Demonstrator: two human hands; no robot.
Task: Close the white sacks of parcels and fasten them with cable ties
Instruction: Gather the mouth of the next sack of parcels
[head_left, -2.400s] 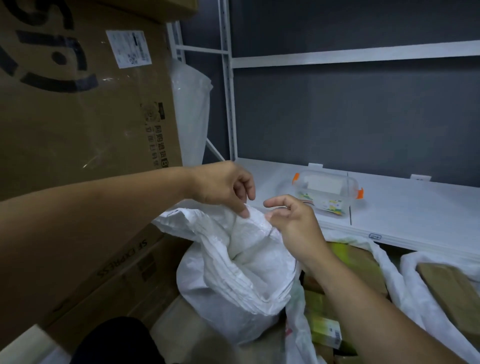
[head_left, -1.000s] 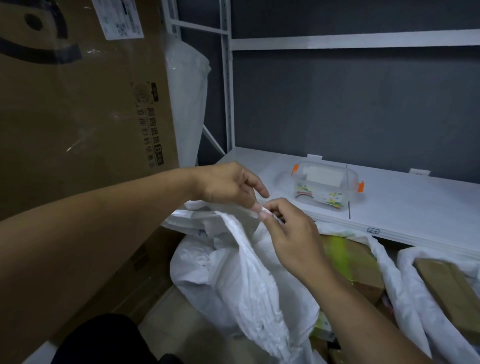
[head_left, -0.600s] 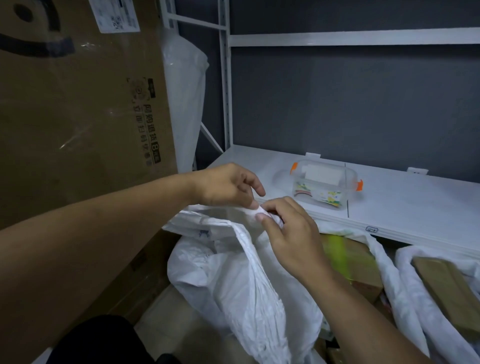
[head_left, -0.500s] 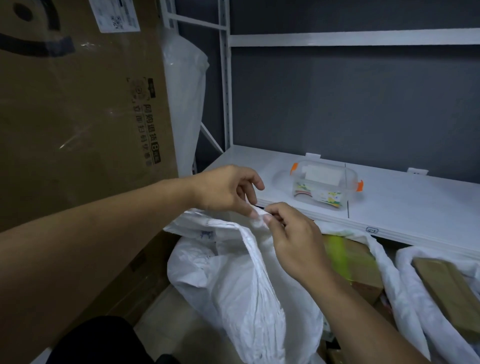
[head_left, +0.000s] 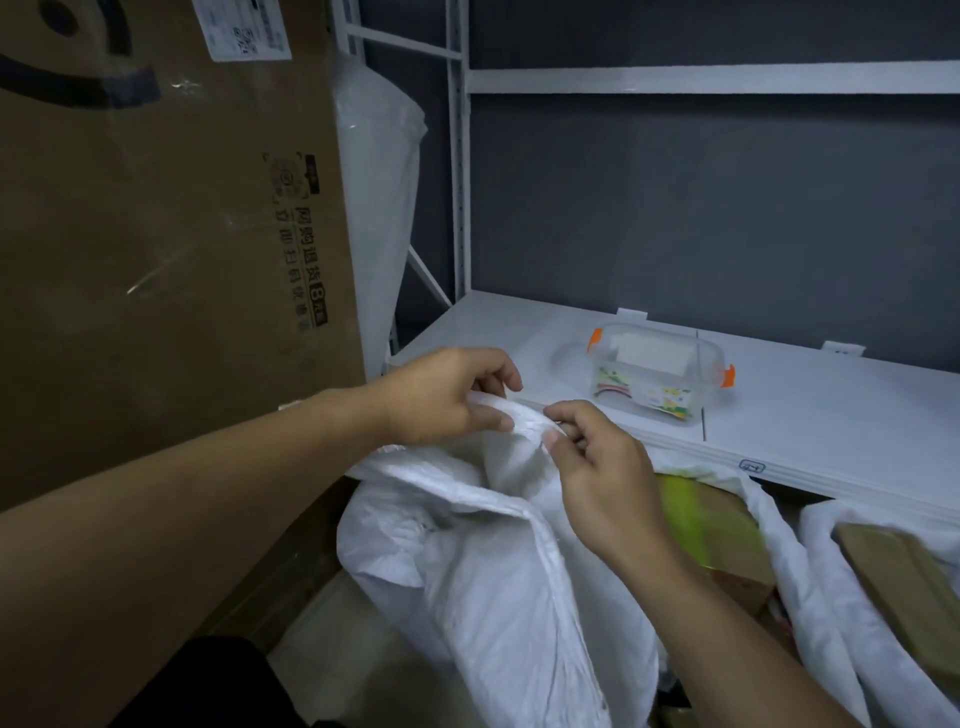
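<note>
Together the two hands gather the mouth of the white sack (head_left: 498, 582), which stands on the floor (head_left: 332, 654) just in front of the front left corner of the shelf (head_left: 831, 426). The left hand (head_left: 447, 397) curls its fingers and thumb round a bunched fold of the sack's top edge. The right hand (head_left: 597, 478) pinches the same fold just beside it, thumb and forefinger closed on the cloth (the two hands almost touch). Below the grip the sack hangs in long creases, and its left rim flops outward. A clear plastic box (head_left: 660, 374) with orange clips sits on the shelf near the front edge, toward the left end, beyond the hands. A second sack (head_left: 774, 545) lies open to the right of the first, below the shelf's front edge, with a yellow-green parcel (head_left: 696, 514) showing inside. A third sack (head_left: 836, 582) at the far right holds a brown parcel (head_left: 898, 571). A big cardboard box (head_left: 156, 234) rises on the left behind the left forearm, and a clear plastic bag (head_left: 379, 182) stands between it and the shelf's post.
</note>
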